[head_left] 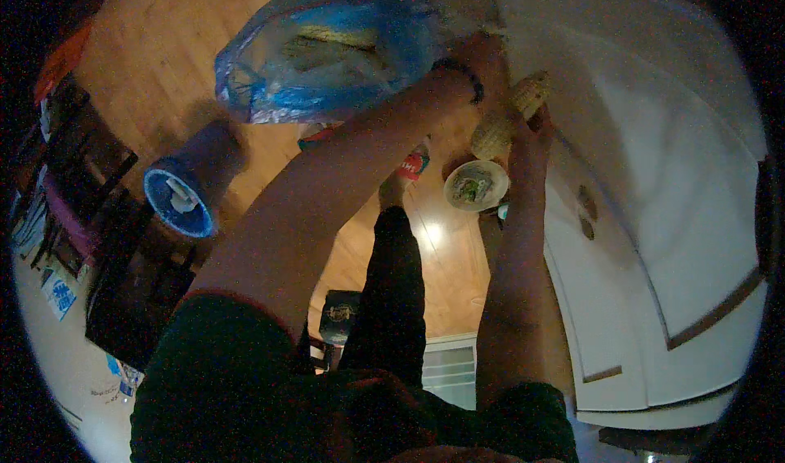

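Note:
My left hand (484,50), with a dark beaded band at its wrist, reaches to the far side beside a pale see-through plastic sheet or bag (466,5). Its fingers are too dark to make out. My right hand (536,128) is closed on a beige, woven-looking piece (531,93) with a bumpy surface. Just left of that hand is a rounded beige part (491,138) of similar texture; whether the two are joined I cannot tell. Below it sits a pale round bowl (458,193) with greenish and whitish bits inside.
A large blue plastic bag (262,54) with long yellowish things inside lies on the wooden floor. Left stands a blue-rimmed bin (151,187) holding white scraps. A red and white item (415,162) lies near my foot. White furniture (687,210) lines the right; a black box (338,316) is below.

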### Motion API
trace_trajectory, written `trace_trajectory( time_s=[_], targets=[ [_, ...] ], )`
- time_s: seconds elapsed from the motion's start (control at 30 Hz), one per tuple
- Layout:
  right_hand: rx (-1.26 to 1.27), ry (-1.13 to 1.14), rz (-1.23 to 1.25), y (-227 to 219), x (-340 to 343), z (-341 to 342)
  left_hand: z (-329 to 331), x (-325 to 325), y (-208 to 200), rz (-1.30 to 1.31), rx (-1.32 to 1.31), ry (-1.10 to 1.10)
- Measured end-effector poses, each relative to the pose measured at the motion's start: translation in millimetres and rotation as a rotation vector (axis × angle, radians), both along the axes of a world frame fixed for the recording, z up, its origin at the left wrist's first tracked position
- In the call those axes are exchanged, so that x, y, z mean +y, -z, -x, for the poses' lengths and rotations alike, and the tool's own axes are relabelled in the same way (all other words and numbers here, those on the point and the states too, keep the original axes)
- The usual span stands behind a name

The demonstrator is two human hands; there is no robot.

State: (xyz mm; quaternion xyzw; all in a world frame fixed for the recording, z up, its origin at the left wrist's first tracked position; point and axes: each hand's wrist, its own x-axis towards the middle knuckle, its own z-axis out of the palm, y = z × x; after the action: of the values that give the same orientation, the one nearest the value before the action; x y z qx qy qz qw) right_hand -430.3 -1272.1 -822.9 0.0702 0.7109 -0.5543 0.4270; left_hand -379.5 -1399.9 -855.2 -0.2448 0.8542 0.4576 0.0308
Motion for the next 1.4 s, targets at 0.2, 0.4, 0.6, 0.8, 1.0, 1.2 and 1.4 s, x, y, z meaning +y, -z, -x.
trace_trajectory(
  time_s=[0.2,0.4,0.6,0.8,1.0,1.2,1.4],
  targets=[
    [-0.029,-0.137,0.164,79,12,17,38,-23,67,0.134,-0.088,0.042],
    [-0.432,0.06,0.456,95,-5,26,52,-55,94,0.18,-0.126,0.068],
    [0.121,-0.186,0.094,96,-35,18,60,-83,97,0.182,-0.137,0.084],
    [0.211,-0.329,0.092,109,-65,32,60,-94,95,0.187,-0.142,0.112],
    [0.097,-0.37,0.149,111,-64,45,55,-84,92,0.19,-0.14,0.152],
    [-0.025,-0.169,0.252,113,-47,47,61,-77,95,0.196,-0.137,0.172],
    [-0.262,-0.058,0.368,98,-9,30,58,-75,98,0.192,-0.137,0.205]
  ],
)
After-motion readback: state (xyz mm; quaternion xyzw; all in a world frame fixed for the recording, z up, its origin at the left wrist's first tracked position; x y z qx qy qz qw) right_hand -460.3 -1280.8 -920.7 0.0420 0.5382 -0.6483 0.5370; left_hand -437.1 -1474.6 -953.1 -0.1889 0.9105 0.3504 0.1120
